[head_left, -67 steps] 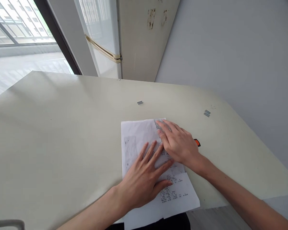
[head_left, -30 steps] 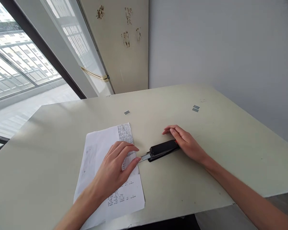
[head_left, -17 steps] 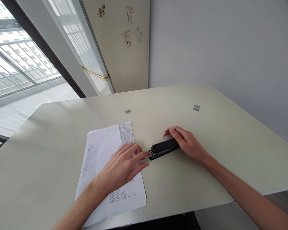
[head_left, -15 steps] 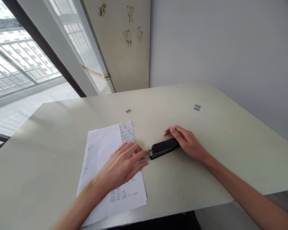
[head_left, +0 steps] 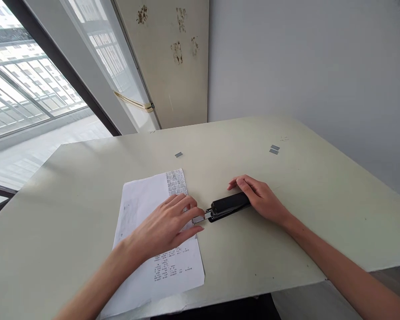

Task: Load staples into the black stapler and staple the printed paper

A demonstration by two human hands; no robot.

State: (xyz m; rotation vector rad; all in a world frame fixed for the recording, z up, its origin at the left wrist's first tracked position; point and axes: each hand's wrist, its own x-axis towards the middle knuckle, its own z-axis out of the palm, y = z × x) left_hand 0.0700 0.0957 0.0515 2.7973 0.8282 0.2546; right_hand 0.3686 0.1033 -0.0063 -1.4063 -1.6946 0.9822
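Observation:
On the table lies a black stapler [head_left: 229,203], with a narrow metal staple tray [head_left: 198,219] sticking out of its left end. My right hand [head_left: 262,198] wraps the stapler's right end, thumb on top, so that end is hidden. Over the paper's right edge hovers my left hand [head_left: 170,222], its thumb and index finger apart. The index fingertip is at the metal tray, seemingly touching it; the other fingertips are hidden. Beneath the left hand and forearm lie white paper sheets [head_left: 145,191], printed with small text and a dense block at the upper right corner.
The pale table [head_left: 306,231] has grey tape pieces [head_left: 274,150] toward its far right and another tape strip [head_left: 179,154] near the middle back. Behind it stand a stained cream fridge [head_left: 183,89] and a grey wall [head_left: 303,62]. A window [head_left: 26,75] is at left.
My left hand has shifted slightly left and its fingers have drawn back, so more of the metal tray shows. My right hand and the stapler have stayed nearly still.

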